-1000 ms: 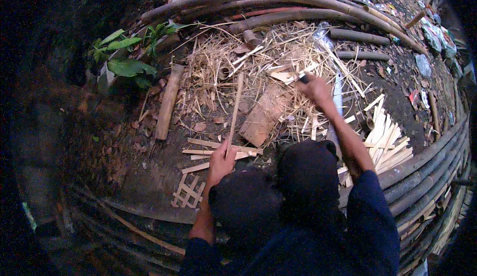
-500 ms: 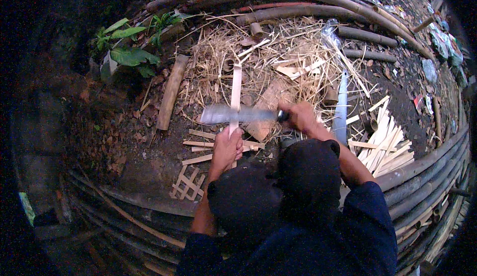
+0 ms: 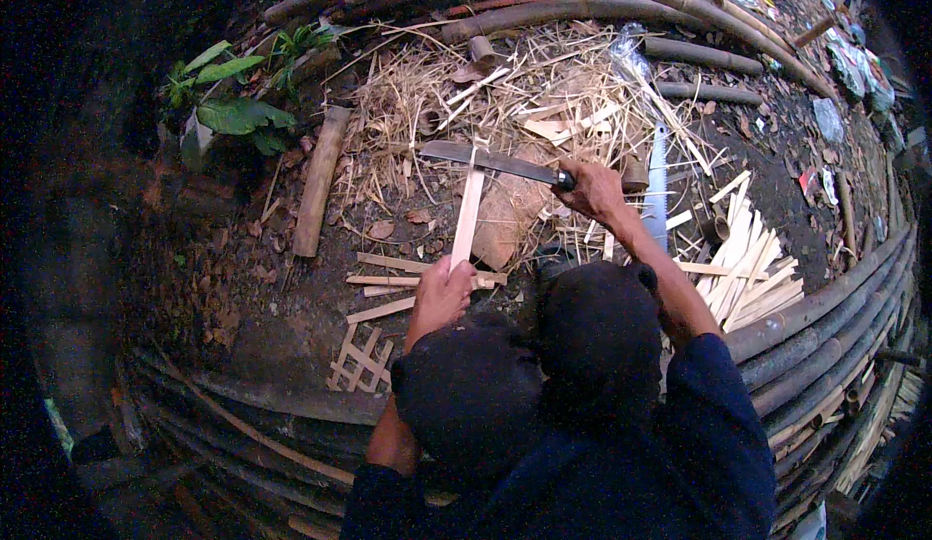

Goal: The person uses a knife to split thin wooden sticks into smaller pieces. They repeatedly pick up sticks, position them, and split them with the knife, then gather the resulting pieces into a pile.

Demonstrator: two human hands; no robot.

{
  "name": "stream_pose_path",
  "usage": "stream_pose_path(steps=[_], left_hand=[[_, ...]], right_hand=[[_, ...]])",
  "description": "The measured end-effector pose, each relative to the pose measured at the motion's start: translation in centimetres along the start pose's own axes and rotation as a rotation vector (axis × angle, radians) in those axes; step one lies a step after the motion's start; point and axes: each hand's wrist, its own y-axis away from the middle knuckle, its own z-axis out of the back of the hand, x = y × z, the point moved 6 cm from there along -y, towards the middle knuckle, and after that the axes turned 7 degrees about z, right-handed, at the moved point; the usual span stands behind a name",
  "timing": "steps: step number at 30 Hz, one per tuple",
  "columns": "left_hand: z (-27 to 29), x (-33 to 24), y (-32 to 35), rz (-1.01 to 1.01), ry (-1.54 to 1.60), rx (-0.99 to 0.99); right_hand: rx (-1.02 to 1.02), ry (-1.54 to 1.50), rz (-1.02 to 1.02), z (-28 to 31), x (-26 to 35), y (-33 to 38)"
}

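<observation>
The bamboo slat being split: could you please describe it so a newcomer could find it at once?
Start at the straw pile. Below it, the bamboo slat stands on end in the left hand, with the blade across its top; other slats lie flat.

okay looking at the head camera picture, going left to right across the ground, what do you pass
Green leafy plant → short brown log → small lattice of bamboo strips → left hand holding an upright bamboo slat → right hand gripping the machete laid across the slat's top → handsaw → pile of split bamboo strips.
</observation>
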Motion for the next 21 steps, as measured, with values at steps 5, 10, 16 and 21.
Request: stream_pose_path(steps=[5,10,16,21], left_hand=[[-1.2,0.0,-0.7,-0.048,0.35,0.423],[-2.7,-0.6,-6.7,-0.02,0.853,0.813],[-4.6,-2.9,-8.4,-0.266,1.107,0.691],[-5.9,-3.5,-6.8,-0.449,0.586,0.388]], right_hand=[[0.184,-0.115,-0.21,-3.9,-2.8,5.1],[0.27,-0.195,-0.41,-10.7,-4.9,11.5],[0.309,-0.326,-0.486,-14.1,-6.8,12.3],[0.178,-0.398,-0.429,-14.1,-5.4,11.5]])
